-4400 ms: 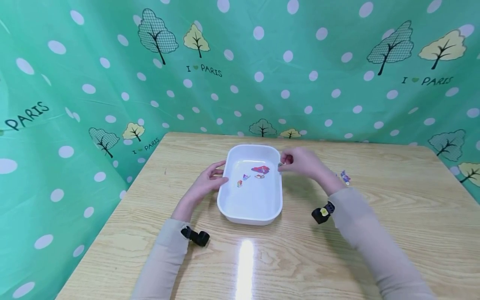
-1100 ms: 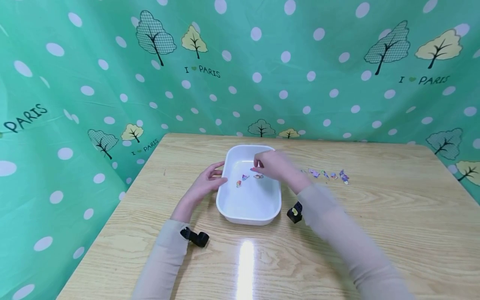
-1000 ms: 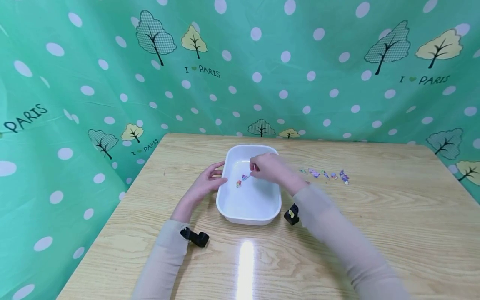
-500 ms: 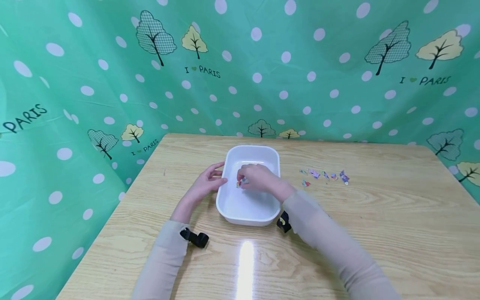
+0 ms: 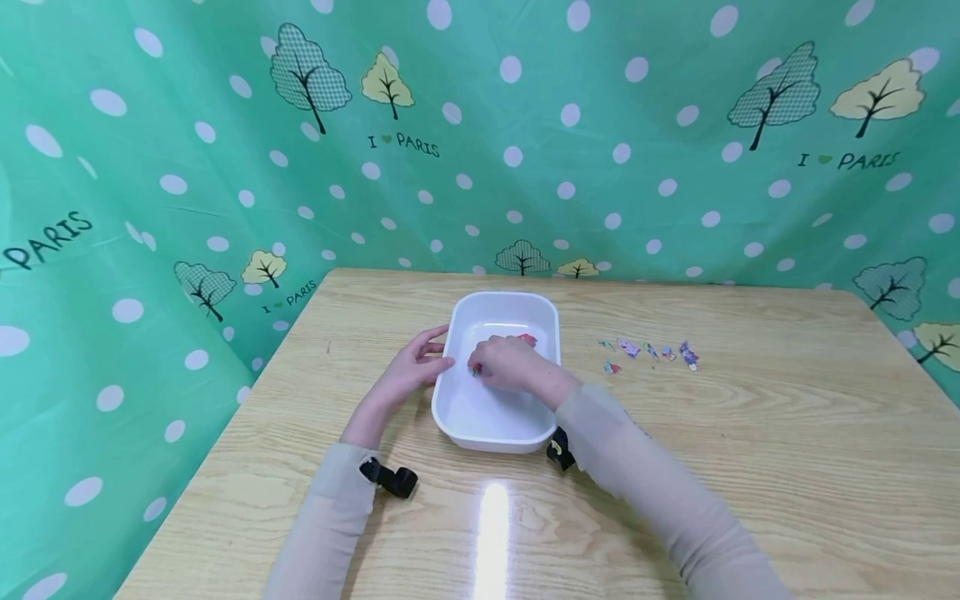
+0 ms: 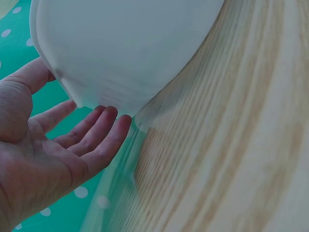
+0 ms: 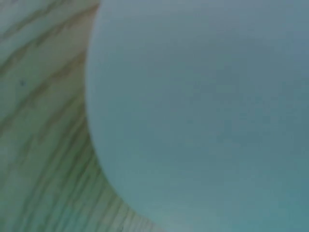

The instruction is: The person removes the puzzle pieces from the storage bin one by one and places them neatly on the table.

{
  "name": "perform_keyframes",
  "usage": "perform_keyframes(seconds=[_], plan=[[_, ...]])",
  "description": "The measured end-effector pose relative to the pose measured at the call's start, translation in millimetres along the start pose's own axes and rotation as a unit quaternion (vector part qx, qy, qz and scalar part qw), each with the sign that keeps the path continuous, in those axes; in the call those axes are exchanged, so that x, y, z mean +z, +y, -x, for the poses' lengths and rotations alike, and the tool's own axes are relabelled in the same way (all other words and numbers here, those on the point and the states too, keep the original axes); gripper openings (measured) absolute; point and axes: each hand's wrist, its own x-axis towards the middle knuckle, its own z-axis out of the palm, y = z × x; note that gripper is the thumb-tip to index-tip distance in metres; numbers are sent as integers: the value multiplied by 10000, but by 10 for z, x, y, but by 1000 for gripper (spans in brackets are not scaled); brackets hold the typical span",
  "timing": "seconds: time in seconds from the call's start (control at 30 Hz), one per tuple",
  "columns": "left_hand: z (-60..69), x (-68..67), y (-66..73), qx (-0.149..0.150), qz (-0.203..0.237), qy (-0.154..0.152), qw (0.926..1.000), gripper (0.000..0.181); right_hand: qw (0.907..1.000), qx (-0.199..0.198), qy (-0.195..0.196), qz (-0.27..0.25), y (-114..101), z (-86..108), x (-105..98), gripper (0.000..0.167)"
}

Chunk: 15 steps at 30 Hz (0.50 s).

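A white plastic tub point(image 5: 495, 417) stands on the wooden table. At its left side my left hand point(image 5: 405, 371) steadies it, thumb at the rim. In the left wrist view the slightly bent fingers point(image 6: 108, 135) of that hand lie against the outer wall. My right hand point(image 5: 510, 364) reaches inside the tub, its fingertips bent together at a small colourful sticker-like piece point(image 5: 477, 369) near the bottom. A red piece point(image 5: 527, 340) shows just beyond that hand, which hides part of the tub floor. The right wrist view shows only the tub's wall point(image 7: 193, 116) and wood.
Several small colourful cutouts lie right of the tub, among them a purple one point(image 5: 628, 347), a taller dark purple one point(image 5: 688, 356) and a red-and-teal one point(image 5: 612, 367). A green dotted curtain point(image 5: 465, 125) hangs behind the wooden table point(image 5: 787, 450).
My right hand has come from the tub's right edge into its middle, moving left and toward me, down to the small piece. The left hand has stayed at the rim.
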Motion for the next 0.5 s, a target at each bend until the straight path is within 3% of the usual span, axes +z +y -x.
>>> perform_keyframes(seconds=[0.13,0.37,0.5], plan=[[84,25,140,-36,-50,-22,10000,61,10000,-39,-42,23,4,-8,8,25],[-61,-17,-89,-71,-21,46,10000,61,9999,-118,-119,19,-7,7,-2,17],[-71,-15,-117,-35,-88,111,9999,60,9997,-11,-202,-130,-2,8,-14,11]])
